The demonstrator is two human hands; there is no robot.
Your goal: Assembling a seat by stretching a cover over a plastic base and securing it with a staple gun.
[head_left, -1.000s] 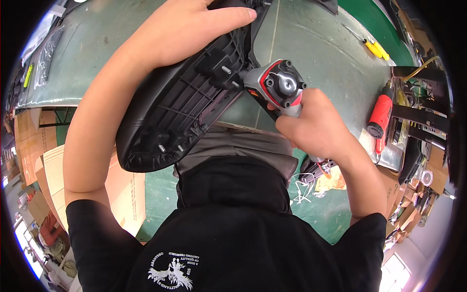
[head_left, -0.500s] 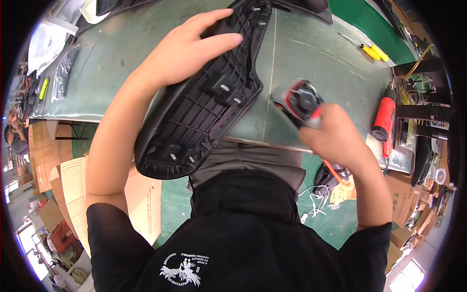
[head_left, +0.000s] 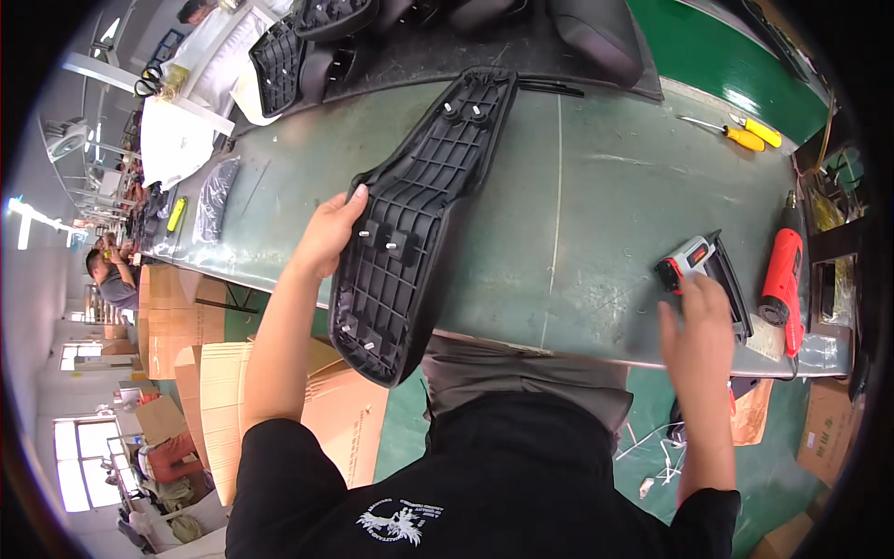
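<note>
Black ribbed plastic forms the seat pan (head_left: 410, 200), slanting through the centre of the frame over the green desk (head_left: 503, 279), its lower end projecting past the near edge. The left grip (head_left: 331, 233) is wrapped around its left side, thumb on top; the right grip (head_left: 700, 331), at right, has thumb and fingers spread over the grey-and-red staple gun (head_left: 691, 255), contact unclear.

If the left grip slackened, that overhanging end could tip the pan off. The staple gun lies close to the near edge and the red heat gun (head_left: 784, 265), so a careless sweep could knock either down.

Counted: one pan in hand with six visible metal studs (head_left: 390, 246), one staple gun, one heat gun, two yellow-handled tools (head_left: 745, 139) at upper right, one yellow-green cutter (head_left: 176, 214) at left. Other black seat parts (head_left: 596, 42) crowd the top, too overlapped to count.
</note>
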